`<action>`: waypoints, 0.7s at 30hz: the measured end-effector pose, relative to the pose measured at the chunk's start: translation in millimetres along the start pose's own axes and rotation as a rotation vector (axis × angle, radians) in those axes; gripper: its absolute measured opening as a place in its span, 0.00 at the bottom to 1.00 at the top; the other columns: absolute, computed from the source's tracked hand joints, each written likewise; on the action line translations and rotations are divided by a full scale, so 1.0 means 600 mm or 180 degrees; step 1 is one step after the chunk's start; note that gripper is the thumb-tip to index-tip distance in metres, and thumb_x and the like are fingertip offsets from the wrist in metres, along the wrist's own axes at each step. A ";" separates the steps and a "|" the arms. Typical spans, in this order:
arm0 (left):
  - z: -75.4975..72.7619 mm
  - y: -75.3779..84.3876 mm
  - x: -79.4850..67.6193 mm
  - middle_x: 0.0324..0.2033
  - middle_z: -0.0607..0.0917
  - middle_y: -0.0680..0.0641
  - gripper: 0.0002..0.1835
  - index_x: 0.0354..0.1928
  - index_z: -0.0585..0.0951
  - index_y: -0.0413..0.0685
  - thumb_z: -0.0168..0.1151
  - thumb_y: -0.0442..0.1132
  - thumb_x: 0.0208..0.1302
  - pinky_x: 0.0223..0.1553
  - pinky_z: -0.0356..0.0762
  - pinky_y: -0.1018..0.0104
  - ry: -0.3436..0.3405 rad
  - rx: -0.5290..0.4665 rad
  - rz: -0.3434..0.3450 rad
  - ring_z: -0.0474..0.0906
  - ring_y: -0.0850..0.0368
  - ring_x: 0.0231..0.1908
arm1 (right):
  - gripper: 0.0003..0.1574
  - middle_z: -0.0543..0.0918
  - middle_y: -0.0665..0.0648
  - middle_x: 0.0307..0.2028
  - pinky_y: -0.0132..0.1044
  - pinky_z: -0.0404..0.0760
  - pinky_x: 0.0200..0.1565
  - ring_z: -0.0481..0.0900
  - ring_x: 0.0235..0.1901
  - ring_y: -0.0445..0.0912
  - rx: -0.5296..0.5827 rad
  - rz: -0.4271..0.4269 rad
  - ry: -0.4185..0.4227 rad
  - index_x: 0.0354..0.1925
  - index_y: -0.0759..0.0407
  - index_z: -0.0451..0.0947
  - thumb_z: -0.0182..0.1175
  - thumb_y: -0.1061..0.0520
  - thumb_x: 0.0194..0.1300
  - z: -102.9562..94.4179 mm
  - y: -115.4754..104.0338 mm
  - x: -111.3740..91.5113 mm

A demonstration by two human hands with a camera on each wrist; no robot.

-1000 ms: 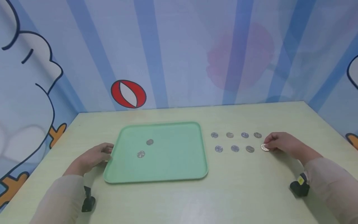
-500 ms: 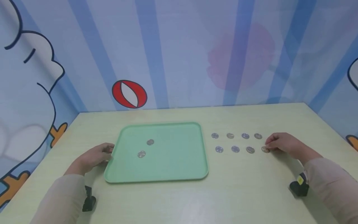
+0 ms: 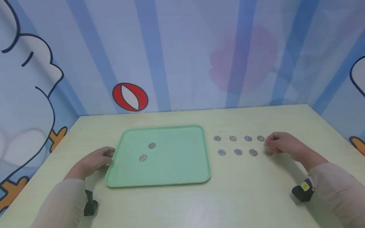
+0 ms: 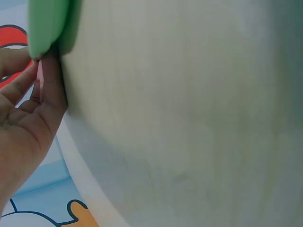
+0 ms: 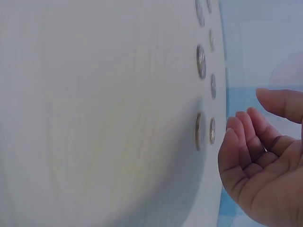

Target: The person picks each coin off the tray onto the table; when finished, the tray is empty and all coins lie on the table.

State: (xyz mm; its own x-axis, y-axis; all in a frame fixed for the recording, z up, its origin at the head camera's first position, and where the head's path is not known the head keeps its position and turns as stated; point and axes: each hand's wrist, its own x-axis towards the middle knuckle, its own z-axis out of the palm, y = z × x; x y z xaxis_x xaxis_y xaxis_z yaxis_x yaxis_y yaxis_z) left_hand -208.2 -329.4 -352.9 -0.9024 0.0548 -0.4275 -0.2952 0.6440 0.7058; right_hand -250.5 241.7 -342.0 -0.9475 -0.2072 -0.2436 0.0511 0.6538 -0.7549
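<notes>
My left hand (image 3: pixel 95 160) holds the left rim of a pale green tray (image 3: pixel 176 177); in the left wrist view its fingertips (image 4: pixel 35 57) meet at the tray's edge. Two silver coins lie in the tray, a farther coin (image 3: pixel 152 145) and a nearer coin (image 3: pixel 143 157). Right of the tray, more coins lie flat in two rows. My right hand (image 3: pixel 286 146) hovers just over the right end of these rows, partly hiding the near row's last coin (image 5: pixel 200 131). In the right wrist view, thumb and fingers are apart with nothing between them.
The far row ends with a coin (image 3: pixel 260 138) close to my right fingers; the near row includes a coin (image 3: pixel 253 152) beside the last one. Behind the table (image 3: pixel 233 196) rises a blue striped printed backdrop (image 3: pixel 188 57). Black wrist cameras hang below both sleeves.
The near row's last coin, tilted under my right fingers earlier, now lies flat. My right hand has let go of it and risen slightly. The left hand stays at the tray.
</notes>
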 end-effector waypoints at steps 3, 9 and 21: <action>0.000 0.002 -0.003 0.54 0.61 0.31 0.29 0.60 0.53 0.31 0.47 0.30 0.55 0.51 0.64 0.48 -0.0008 -0.0030 0.0020 0.61 0.39 0.52 | 0.18 0.72 0.56 0.34 0.34 0.74 0.34 0.70 0.32 0.44 0.0100 -0.0091 -0.0060 0.41 0.71 0.66 0.51 0.56 0.59 0.012 -0.018 -0.004; 0.001 0.005 -0.003 0.54 0.61 0.31 0.29 0.60 0.53 0.31 0.48 0.29 0.56 0.50 0.64 0.48 0.0004 -0.0012 -0.0021 0.61 0.38 0.52 | 0.17 0.72 0.57 0.35 0.36 0.73 0.37 0.70 0.34 0.47 0.0210 -0.0254 -0.0188 0.40 0.69 0.66 0.51 0.56 0.59 0.035 -0.049 -0.009; 0.002 0.005 -0.003 0.55 0.60 0.30 0.30 0.60 0.52 0.30 0.48 0.30 0.56 0.51 0.64 0.48 0.0006 -0.0030 -0.0014 0.59 0.37 0.53 | 0.14 0.72 0.56 0.30 0.38 0.72 0.35 0.70 0.31 0.47 0.0424 -0.0525 -0.0361 0.38 0.68 0.67 0.52 0.58 0.58 0.082 -0.098 -0.007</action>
State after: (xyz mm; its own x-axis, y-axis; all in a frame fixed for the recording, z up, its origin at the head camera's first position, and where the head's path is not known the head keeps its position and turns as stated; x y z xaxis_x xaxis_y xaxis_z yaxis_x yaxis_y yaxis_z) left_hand -207.2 -326.6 -350.7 -0.9017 0.0507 -0.4295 -0.3021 0.6369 0.7093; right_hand -233.9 168.1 -326.7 -0.9053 -0.3887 -0.1714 -0.0532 0.5040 -0.8621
